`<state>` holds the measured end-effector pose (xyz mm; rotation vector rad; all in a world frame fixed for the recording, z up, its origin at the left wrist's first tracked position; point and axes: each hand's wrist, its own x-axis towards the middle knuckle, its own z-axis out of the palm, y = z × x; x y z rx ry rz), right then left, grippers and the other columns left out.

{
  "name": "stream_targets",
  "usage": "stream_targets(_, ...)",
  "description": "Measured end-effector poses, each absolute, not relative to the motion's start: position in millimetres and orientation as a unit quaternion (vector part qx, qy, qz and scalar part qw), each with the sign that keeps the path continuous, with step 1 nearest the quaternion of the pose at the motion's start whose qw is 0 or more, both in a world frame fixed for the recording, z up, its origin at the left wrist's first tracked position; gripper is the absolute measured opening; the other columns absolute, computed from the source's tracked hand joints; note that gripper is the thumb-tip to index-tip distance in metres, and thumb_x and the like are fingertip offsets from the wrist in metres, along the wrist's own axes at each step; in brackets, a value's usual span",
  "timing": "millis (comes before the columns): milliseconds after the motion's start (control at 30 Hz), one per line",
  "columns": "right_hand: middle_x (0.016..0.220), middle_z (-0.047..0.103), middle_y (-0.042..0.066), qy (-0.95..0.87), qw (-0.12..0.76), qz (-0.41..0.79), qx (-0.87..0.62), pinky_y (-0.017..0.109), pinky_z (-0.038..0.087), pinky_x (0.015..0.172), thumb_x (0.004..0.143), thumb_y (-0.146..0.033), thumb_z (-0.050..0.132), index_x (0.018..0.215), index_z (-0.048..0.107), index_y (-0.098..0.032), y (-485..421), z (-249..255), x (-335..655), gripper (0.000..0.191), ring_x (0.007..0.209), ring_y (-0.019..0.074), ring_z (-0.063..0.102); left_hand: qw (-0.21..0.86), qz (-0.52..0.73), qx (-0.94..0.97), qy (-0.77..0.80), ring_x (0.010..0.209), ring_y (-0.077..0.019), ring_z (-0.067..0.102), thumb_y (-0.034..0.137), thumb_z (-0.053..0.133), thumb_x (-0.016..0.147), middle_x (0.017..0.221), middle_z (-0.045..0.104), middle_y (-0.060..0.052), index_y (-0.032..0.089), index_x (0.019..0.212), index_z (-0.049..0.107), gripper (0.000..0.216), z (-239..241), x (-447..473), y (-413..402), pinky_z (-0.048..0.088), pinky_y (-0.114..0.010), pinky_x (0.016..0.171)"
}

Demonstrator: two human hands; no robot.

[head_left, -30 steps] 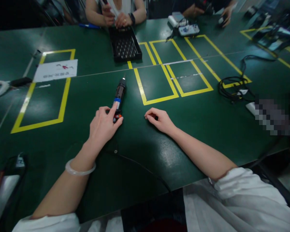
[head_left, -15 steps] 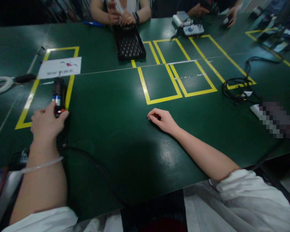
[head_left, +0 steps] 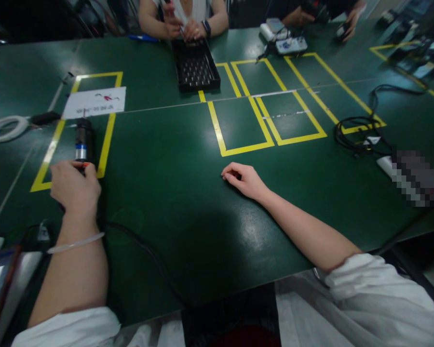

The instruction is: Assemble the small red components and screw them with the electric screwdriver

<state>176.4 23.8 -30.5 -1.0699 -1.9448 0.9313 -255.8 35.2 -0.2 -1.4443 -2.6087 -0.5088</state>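
At the left of the table, my left hand (head_left: pixel 76 190) is closed around the rear of a black electric screwdriver (head_left: pixel 82 137). The tool has a blue and silver band and an orange-red spot near my thumb. Its bit points away from me towards a white paper label (head_left: pixel 96 102). My palm hides the back of the tool. My right hand (head_left: pixel 245 180) rests on the table near the middle, with its fingers loosely curled and the fingertips meeting the thumb. Nothing shows in the hollow of that hand.
Yellow tape outlines (head_left: pixel 248 148) mark the green table (head_left: pixel 173 193). A black tray (head_left: pixel 197 67) stands by a person's hands across the table. A tape roll (head_left: pixel 6 129) lies left, a coiled cable (head_left: pixel 358 135) right. A power strip (head_left: pixel 291 46) sits at the back.
My left hand has drawn slightly towards me, its thumb and fingers closing further around the screwdriver's rear. My right hand has kept its place. The whole view has shifted slightly.
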Motion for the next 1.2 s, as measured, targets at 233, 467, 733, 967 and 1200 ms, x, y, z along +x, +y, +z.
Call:
stream_targets(233, 0.081, 0.07, 0.001, -0.754, 0.357, 0.362, -0.416, 0.024, 0.042, 0.066, 0.091, -0.02, 0.057, 0.09, 0.067, -0.017, 24.6, -31.1, 175.9, 0.01, 0.068, 0.0123, 0.058, 0.079, -0.222, -0.52, -0.821, 0.126, -0.0355, 0.049, 0.04, 0.037, 0.099, 0.134, 0.053, -0.015, 0.013, 0.128, 0.053, 0.042, 10.9, -240.5, 29.6, 0.038, -0.054, 0.106)
stream_targets(467, 0.08, 0.07, 0.001, -0.753, 0.358, 0.366, -0.414, 0.024, 0.042, 0.066, 0.091, -0.021, 0.057, 0.089, 0.066, -0.017, 24.6, -31.8, 176.0, 0.01, 0.067, 0.0121, 0.058, -0.166, -0.384, -0.667, -0.617, 0.095, -0.0193, 0.067, 0.036, 0.045, 0.1, 0.104, 0.069, -0.01, 0.011, 0.121, 0.058, 0.035, 30.4, -128.2, 25.6, 0.051, -0.035, 0.091)
stream_targets(733, 0.08, 0.07, -0.001, -0.726, 0.384, 0.414, -0.393, 0.024, 0.046, 0.068, 0.089, -0.02, 0.055, 0.109, 0.06, -0.018, 24.2, -34.5, 176.8, 0.021, 0.069, 0.0113, 0.061, -0.512, -0.316, -0.65, -0.465, 0.067, -0.0131, 0.058, 0.032, 0.052, 0.094, 0.073, 0.059, 0.0, 0.01, 0.135, 0.049, 0.046, 1.6, -21.7, 18.2, 0.049, -0.027, 0.068)
stream_targets(967, 0.087, 0.073, 0.001, -0.754, 0.352, 0.449, -0.325, 0.027, 0.049, 0.074, 0.091, -0.021, 0.054, 0.107, 0.062, -0.018, 22.1, -29.9, 178.1, 0.018, 0.078, 0.0136, 0.066, -0.589, -0.313, -0.619, -0.415, 0.065, -0.0123, 0.056, 0.036, 0.057, 0.093, 0.07, 0.057, 0.002, 0.008, 0.146, 0.039, 0.062, -11.6, -18.0, 16.7, 0.046, -0.025, 0.064)
stream_targets(1200, 0.085, 0.072, 0.002, -0.75, 0.365, 0.443, -0.329, 0.027, 0.05, 0.071, 0.09, -0.027, 0.062, 0.102, 0.061, -0.019, 20.8, -30.2, 177.4, 0.015, 0.076, 0.0138, 0.065, -0.599, -0.345, -0.583, -0.428, 0.064, -0.0123, 0.059, 0.041, 0.052, 0.096, 0.072, 0.06, 0.0, 0.013, 0.139, 0.049, 0.051, -16.7, -19.4, 17.2, 0.048, -0.025, 0.064)
